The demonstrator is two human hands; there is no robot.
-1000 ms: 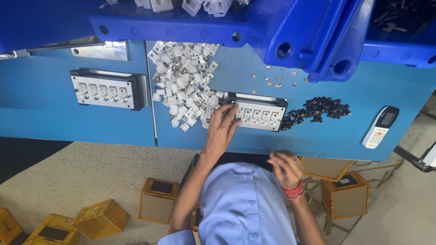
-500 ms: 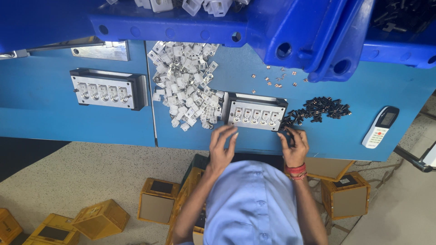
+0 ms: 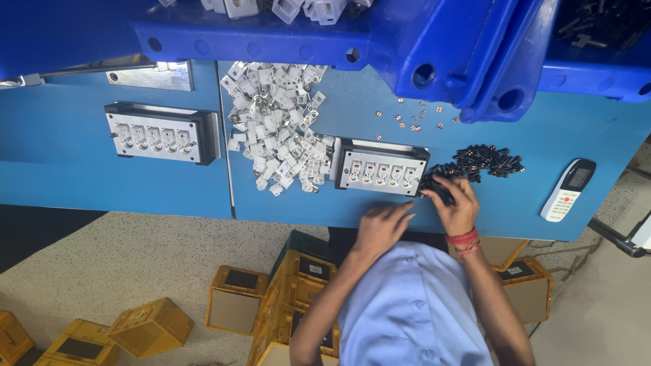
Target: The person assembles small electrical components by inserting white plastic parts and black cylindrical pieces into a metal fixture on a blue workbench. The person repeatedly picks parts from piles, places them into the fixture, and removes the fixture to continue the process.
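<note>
A black fixture (image 3: 380,167) with a row of white slots lies on the blue table (image 3: 285,203). My left hand (image 3: 383,227) hovers at the table's front edge just below it, fingers spread, holding nothing, slightly blurred. My right hand (image 3: 458,203), with a red band at the wrist, rests at the left end of a pile of small black parts (image 3: 485,161), its fingers curled onto some of them. A heap of white metal clips (image 3: 278,129) lies left of the fixture.
A second fixture (image 3: 159,133) sits at the table's left. Small copper pieces (image 3: 413,118) are scattered behind the first fixture, with a white remote control (image 3: 568,189) at the right. Blue bins (image 3: 407,34) overhang the back. Yellow boxes (image 3: 149,329) stand on the floor.
My left hand has drawn back from the fixture's left end to the table's front edge. My right hand came up from my lap to the black parts.
</note>
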